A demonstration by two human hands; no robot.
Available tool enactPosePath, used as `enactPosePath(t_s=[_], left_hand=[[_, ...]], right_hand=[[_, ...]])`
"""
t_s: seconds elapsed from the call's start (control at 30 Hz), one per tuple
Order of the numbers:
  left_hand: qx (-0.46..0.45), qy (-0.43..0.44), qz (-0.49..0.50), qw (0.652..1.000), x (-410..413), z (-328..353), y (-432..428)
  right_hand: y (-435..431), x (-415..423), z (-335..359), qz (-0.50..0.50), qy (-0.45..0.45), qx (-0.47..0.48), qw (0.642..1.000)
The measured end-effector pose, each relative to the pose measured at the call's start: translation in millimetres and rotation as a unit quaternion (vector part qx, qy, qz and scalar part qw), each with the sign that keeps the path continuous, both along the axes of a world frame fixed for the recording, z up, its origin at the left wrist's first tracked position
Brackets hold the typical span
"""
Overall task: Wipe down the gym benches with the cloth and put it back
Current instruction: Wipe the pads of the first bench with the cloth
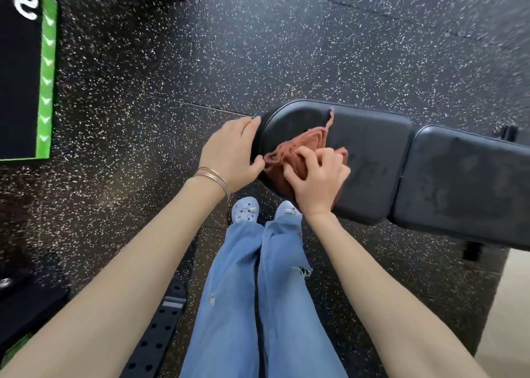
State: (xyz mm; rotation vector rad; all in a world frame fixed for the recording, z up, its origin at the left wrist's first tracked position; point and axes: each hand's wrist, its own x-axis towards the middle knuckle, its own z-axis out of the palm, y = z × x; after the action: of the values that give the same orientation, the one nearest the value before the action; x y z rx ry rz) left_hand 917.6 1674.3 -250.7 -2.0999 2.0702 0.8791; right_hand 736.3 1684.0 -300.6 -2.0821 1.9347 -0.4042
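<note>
The crumpled rust-red cloth [298, 145], likely soft and light, is best held bunched at its middle, as the right hand [317, 178] grips it, left hand [229, 154] clasping the black padded bench [372, 148] at its nine-o'clock end

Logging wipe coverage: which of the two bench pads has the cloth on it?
The rounded-end pad by the person's feet, where the right hand grips the reddish cloth; the squarer pad beside it carries nothing.

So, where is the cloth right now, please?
Centre of the head view: the cloth lies bunched at the left end of the bench pad, under the right hand, beside the left hand.
</note>
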Motion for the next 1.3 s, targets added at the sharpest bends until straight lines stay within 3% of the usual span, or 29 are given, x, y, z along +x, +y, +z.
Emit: enactPosePath(t_s=[0.1, 0.17, 0.37, 0.5, 0.67, 0.87, 1.03, 1.17, 1.3], left_hand=[[-0.007, 0.021, 0.008, 1.000, -12, -6, -10], [-0.005, 0.034, 0.004, 0.999, -20, -11, -18], [0.027, 0.052, -0.010, 0.998, -38, -23, -38], [0.033, 0.039, -0.022, 0.998, -39, -22, -42], [0.029, 0.023, -0.039, 0.999, -44, -25, -50], [0.016, -0.018, -0.041, 0.999, -60, -28, -64], [0.015, -0.057, -0.067, 0.996, -72, -26, -69], [0.011, -0.079, -0.054, 0.995, -81, -30, -71], [0.014, -0.096, -0.052, 0.994, -86, -29, -71]], right_hand=[[-74, 10, -2, -0.150, 0.005, 0.010, 0.989], [-103, 6, -5, -0.169, 0.035, 0.025, 0.985], [-11, -17, -10, -0.219, 0.010, 0.010, 0.976], [13, -25, -7, -0.203, 0.022, 0.028, 0.979], [-101, -18, -14, -0.227, 0.044, 0.020, 0.973], [-122, -56, -24, -0.094, 0.060, 0.007, 0.994], [-126, -130, -34, -0.215, 0.063, 0.058, 0.973], [-126, -115, -36, -0.334, 0.042, 0.068, 0.939], [-113, -76, -22, -0.249, 0.039, 0.040, 0.967]])
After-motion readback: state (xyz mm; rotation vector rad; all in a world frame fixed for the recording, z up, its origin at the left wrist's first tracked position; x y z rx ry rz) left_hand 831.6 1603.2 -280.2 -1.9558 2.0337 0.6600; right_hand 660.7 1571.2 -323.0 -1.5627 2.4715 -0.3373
